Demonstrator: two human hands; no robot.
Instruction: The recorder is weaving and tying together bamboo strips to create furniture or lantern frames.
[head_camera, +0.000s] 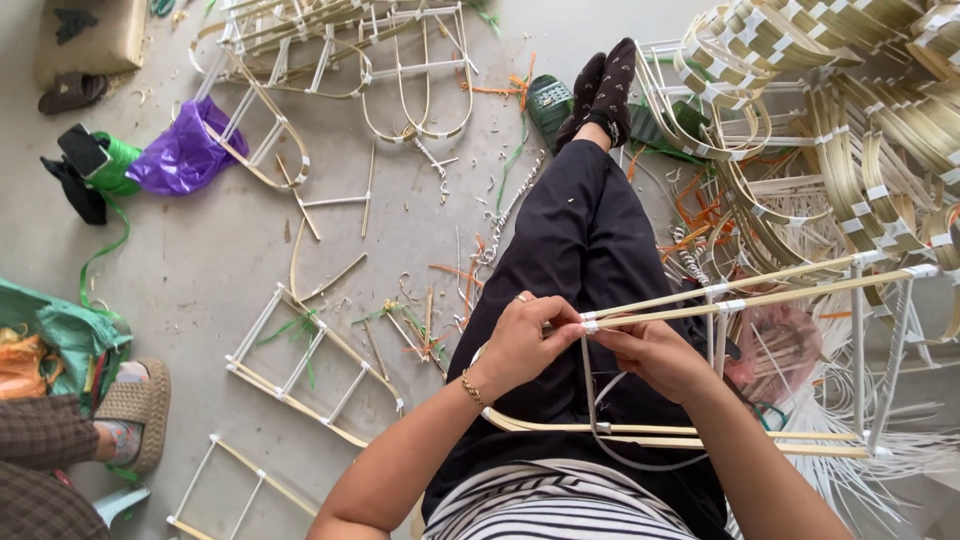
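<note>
Hands (590, 345) on bamboo frame (760, 290)

The person wears a striped top (560, 505), black trousers (575, 250), dark socks (603, 85) and a gold bracelet (472, 388).

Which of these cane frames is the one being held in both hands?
The frame across the lap, pinched at its corner by left hand and right hand; the others lie on the floor.

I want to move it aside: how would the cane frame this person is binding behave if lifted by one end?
The cane frame probably feels light: thin strips, mostly open gaps. It likely flexes, since its long rails already bow. The white strip dangling below the left hand and right hand looks floppy and may trail.
</note>
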